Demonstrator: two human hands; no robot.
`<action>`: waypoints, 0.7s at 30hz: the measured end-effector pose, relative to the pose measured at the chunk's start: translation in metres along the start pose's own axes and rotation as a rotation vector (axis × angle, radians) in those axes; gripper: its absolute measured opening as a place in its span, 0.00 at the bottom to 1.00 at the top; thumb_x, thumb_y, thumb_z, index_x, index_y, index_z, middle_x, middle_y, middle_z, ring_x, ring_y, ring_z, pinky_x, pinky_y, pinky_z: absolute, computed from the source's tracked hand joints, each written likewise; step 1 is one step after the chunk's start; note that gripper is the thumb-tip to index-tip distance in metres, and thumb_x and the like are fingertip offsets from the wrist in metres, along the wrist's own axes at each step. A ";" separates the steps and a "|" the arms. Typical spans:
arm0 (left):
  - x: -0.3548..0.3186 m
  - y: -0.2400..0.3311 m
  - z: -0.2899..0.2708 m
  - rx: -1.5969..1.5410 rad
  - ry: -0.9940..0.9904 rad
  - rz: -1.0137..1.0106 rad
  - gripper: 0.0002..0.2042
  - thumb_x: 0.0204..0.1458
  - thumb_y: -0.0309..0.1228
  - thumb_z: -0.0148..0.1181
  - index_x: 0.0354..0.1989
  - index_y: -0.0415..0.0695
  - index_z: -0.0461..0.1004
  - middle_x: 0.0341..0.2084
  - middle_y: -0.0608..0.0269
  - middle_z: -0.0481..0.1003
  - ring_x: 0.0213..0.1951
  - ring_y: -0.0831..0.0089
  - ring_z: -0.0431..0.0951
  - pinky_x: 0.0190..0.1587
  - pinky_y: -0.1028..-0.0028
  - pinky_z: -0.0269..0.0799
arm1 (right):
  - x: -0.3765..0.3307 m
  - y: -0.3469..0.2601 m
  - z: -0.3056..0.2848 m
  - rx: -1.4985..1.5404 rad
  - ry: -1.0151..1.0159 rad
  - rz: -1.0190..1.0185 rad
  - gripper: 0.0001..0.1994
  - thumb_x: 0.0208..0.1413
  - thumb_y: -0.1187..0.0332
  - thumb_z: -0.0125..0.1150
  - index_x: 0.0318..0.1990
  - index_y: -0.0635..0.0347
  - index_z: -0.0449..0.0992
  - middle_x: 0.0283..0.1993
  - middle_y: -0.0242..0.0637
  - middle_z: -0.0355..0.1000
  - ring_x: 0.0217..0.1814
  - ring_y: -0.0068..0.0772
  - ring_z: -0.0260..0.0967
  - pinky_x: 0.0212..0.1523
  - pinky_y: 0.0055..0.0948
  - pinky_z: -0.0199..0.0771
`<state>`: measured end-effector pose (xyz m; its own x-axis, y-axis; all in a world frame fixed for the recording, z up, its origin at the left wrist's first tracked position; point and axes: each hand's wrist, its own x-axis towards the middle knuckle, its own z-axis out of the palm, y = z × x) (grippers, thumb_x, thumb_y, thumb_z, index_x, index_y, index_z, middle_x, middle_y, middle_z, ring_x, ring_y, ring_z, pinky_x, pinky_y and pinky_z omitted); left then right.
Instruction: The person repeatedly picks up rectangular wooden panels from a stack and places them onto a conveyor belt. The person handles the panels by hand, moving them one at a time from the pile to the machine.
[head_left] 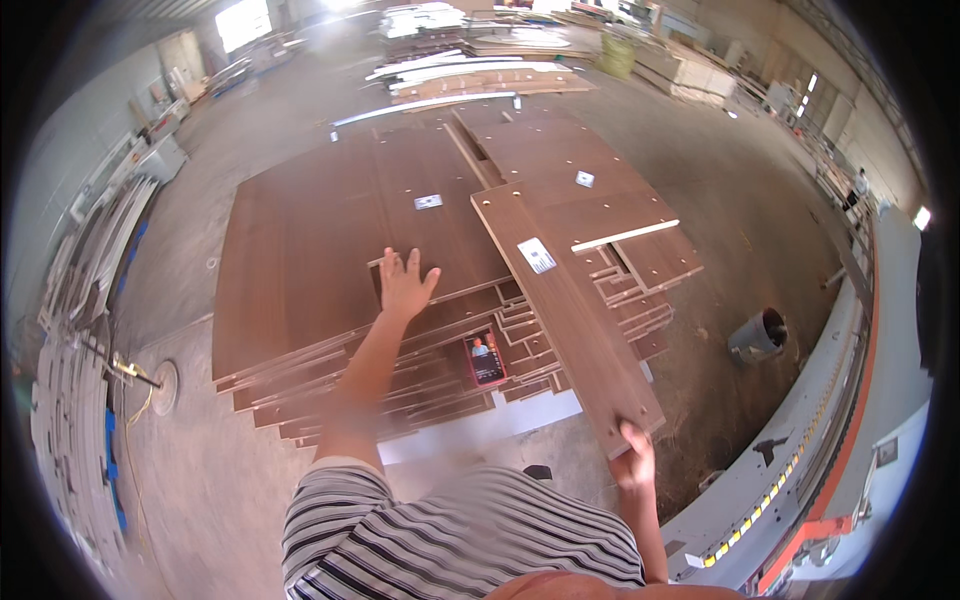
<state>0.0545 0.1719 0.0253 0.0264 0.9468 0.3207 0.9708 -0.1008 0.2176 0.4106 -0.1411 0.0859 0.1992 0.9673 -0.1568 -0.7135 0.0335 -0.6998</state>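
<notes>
My right hand [634, 458] grips the near end of a long brown wooden board [572, 300], thumb on its top face. The board carries a white label [536, 255] and small drilled holes, and its far end lies over the stacked panels. Over a large brown panel [300, 240] on the left of the stack, my left hand [406, 287] is spread with its fingers apart, at or just above the surface. Whether it touches cannot be seen. A phone [486, 358] with a lit screen leans against the stack's near edge, between my hands.
A machine [800, 440] with a long pale bed runs along the right. A grey bucket [757, 336] stands on the floor before it. More boards [480, 80] are piled at the back, and stacked strips [110, 260] line the left. A person [858, 188] stands far right.
</notes>
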 end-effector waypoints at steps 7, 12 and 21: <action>-0.016 0.043 -0.007 -0.231 0.381 0.127 0.31 0.54 0.48 0.50 0.60 0.38 0.57 0.58 0.31 0.54 0.64 0.42 0.48 0.64 0.51 0.42 | 0.141 0.080 0.068 0.140 -0.053 0.181 0.23 0.50 0.70 0.62 0.54 0.61 0.64 0.53 0.35 0.66 0.55 0.33 0.63 0.57 0.35 0.63; -0.024 0.083 -0.006 -0.290 0.265 0.127 0.30 0.54 0.47 0.50 0.59 0.38 0.58 0.56 0.33 0.58 0.60 0.41 0.55 0.61 0.49 0.50 | 0.184 0.110 0.089 0.015 0.029 0.333 0.15 0.56 0.66 0.57 0.47 0.65 0.66 0.44 0.40 0.68 0.48 0.34 0.66 0.53 0.33 0.67; 0.024 0.107 0.033 -0.064 0.139 0.223 0.26 0.60 0.44 0.35 0.61 0.39 0.56 0.58 0.37 0.57 0.63 0.49 0.51 0.63 0.53 0.47 | 0.081 0.116 -0.090 -0.205 0.184 0.406 0.09 0.56 0.69 0.51 0.40 0.66 0.70 0.33 0.43 0.73 0.31 0.31 0.70 0.32 0.25 0.70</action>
<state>0.1673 0.1935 0.0258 0.2003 0.8488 0.4893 0.9275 -0.3252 0.1843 0.4049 -0.0820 -0.0706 0.0609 0.8307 -0.5533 -0.6152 -0.4053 -0.6762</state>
